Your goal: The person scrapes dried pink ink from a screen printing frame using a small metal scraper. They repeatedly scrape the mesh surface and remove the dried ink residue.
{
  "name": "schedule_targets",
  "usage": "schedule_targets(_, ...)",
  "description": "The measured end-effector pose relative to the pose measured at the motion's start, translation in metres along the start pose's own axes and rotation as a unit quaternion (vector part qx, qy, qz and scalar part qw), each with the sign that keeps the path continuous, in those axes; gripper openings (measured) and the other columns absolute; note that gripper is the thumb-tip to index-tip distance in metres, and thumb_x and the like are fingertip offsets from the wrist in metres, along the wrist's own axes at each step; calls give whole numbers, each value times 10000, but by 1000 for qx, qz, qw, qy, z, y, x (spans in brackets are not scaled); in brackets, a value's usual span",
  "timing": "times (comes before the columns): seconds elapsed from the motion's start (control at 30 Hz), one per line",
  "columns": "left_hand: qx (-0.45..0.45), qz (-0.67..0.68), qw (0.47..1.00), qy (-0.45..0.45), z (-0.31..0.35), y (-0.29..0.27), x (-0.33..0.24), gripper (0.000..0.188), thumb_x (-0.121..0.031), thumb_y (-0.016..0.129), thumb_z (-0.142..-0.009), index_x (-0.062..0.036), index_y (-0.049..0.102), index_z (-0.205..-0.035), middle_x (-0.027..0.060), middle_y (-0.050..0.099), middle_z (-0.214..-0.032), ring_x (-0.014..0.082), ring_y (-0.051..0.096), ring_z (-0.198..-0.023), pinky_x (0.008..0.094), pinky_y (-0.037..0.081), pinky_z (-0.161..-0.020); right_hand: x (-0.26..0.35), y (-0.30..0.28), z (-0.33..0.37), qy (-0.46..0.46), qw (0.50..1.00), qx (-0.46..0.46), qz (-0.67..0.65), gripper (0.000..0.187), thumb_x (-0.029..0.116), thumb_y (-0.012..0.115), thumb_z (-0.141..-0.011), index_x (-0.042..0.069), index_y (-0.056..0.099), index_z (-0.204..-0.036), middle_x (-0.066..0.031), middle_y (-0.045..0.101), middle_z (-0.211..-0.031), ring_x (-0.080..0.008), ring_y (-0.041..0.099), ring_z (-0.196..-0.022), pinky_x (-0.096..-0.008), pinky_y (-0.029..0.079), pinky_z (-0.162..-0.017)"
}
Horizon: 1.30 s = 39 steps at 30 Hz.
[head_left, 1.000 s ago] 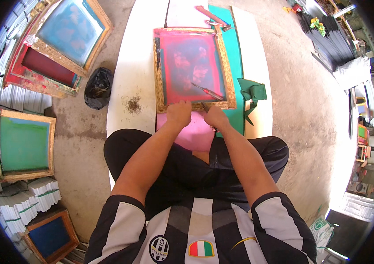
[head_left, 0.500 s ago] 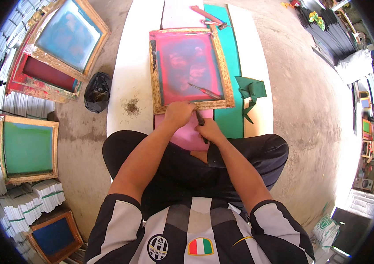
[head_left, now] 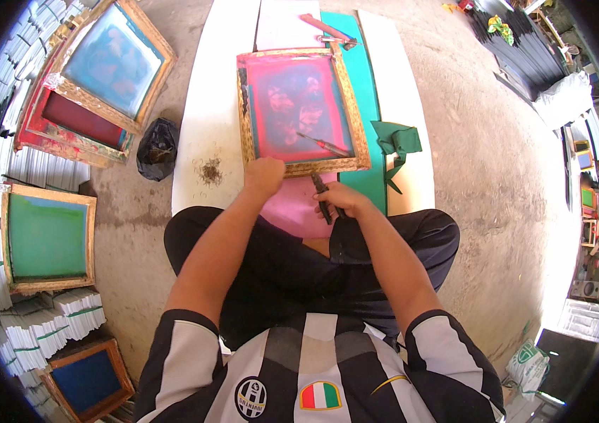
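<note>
One pair of dark pliers (head_left: pixel 320 187) is gripped in the right hand (head_left: pixel 342 200), its long axis running away from the person, nose close to the wooden frame's (head_left: pixel 313 168) near bar, while the left hand (head_left: pixel 265 176) curls at the frame's near-left corner, its hold hidden.

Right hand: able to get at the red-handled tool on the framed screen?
Probably yes for reach: the red-handled tool lies uncovered on the framed screen, just beyond the near rail. But the right hand holds pliers, so grasping it would likely mean freeing fingers.
</note>
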<state>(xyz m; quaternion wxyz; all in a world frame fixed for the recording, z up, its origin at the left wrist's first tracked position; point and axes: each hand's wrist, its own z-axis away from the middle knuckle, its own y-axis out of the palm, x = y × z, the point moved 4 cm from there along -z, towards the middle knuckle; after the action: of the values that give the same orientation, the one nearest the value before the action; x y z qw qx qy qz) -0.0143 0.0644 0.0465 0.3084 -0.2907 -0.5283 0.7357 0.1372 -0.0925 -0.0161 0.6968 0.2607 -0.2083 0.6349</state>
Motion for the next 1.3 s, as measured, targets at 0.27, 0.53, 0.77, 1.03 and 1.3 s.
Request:
schedule_targets(0.27,109,-49,973,-199,12,-9,103,232,-120,623,-899,-117,766,-1082,124,740,-1123,283,720,-1045,377,583,-809,22,-31,-15,108,990,2,90,304,212,626,-946,10,505,-1138,-207,692,-931,-304,729,-742,-513,613,-617)
schedule_targets(0.53,158,-40,951,-264,16,4,123,250,-132,640,-899,-140,764,-1116,89,722,-1200,254,702,-1100,357,575,-820,34,-47,-15,162,976,44,142,385,224,631,-936,-16,536,-1222,-249,709,-981,-330,743,-809,-523,612,-635)
schedule_targets(0.77,180,-38,947,-263,13,16,125,260,-144,644,-902,-149,760,-1135,80,717,-1219,248,698,-1108,359,579,-812,42,-47,-9,175,961,68,201,338,208,614,-940,-8,545,-1191,-251,711,-960,-326,743,-813,-518,608,-635)
schedule_targets(1.03,192,-25,938,-286,15,9,123,334,-173,805,-789,-145,766,-1119,74,723,-1202,251,700,-1102,357,579,-819,34,-35,-14,129,977,16,168,268,194,606,-935,-25,560,-1080,-220,698,-866,-302,718,-689,-510,588,-557)
schedule_targets(1.3,144,32,964,-220,8,8,87,303,-178,693,-825,-71,745,-1104,148,720,-1164,290,693,-1102,404,569,-878,28,-12,-14,-24,928,-197,317,349,210,597,-878,-101,588,-1036,-235,687,-772,-305,705,-616,-444,571,-556)
